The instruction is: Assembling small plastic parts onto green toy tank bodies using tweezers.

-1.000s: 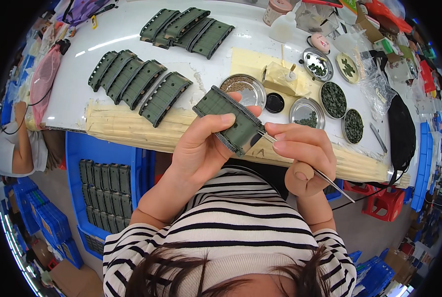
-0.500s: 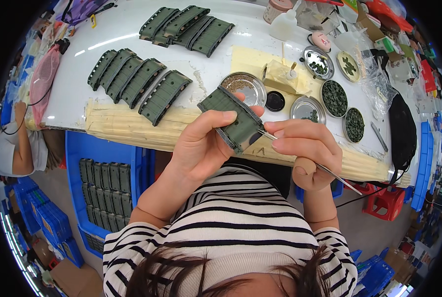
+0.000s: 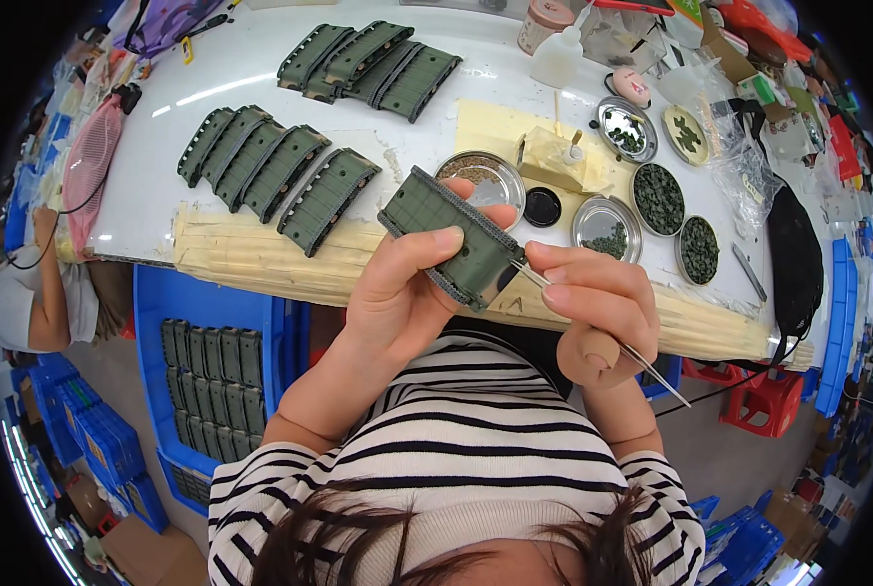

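while the right hand [image 3: 607, 303] pinches tweezers [image 3: 654, 372] closely, tip at the right corner of the green panel [image 3: 478, 256], the half-curled left hand [image 3: 395, 278] clamps that panel over the table edge [image 3: 246, 244]; probably best braced firmly, tip light.

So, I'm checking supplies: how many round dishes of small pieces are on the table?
6: a brown-piece dish behind the left hand; rightward, a sparse green dish, two full dark-green dishes, and farther back a metal dish and pale dish. Others may be hidden.
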{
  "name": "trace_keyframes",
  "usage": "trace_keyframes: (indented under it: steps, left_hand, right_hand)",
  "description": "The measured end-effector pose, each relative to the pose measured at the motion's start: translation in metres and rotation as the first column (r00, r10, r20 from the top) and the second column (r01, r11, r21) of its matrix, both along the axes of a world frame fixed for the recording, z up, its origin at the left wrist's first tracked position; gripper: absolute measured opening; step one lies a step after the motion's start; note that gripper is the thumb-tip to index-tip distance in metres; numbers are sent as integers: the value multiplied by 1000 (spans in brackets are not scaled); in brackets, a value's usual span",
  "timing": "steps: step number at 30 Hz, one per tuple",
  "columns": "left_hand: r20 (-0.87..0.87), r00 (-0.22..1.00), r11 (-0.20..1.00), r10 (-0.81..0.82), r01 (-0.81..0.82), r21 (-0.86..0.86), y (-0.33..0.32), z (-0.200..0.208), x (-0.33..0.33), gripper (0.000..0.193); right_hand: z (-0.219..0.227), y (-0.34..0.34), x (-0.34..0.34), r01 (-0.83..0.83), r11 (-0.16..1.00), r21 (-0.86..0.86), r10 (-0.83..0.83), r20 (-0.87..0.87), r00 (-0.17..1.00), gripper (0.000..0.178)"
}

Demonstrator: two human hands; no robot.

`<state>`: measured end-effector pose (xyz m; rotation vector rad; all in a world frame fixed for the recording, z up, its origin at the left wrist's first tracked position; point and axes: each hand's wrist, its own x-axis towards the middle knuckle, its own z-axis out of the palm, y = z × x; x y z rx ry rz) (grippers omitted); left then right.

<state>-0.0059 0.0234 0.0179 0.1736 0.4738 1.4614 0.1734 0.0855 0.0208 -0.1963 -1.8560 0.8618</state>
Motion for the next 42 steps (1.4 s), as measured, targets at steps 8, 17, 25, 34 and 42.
trace_keyframes:
  steps: [8,17,25,34,42]
  left_hand:
    - [43,999,1000,29,-28,-8,-2,-1,4,42]
    - [89,995,999,41,-43,17,-5,-2,7,39]
    - [112,993,1000,26,-25,-12,-6,-3,6,38]
    - [110,993,996,-41,32,89,6,5,-9,43]
    - [311,950,979,25,-86,186,13,7,-21,62]
  right_hand:
    - [8,-2,-5,118,989,88,-124,74,989,43]
    - [1,-4,-5,71,995,65,-70,-23,997,21]
    - [0,-2,-4,69,992,110,-70,-2,998,20]
    - [13,4,-7,47,998,-51,-50,-71,996,30]
    - [27,2,3,135,990,-49,-140,-113,984,32]
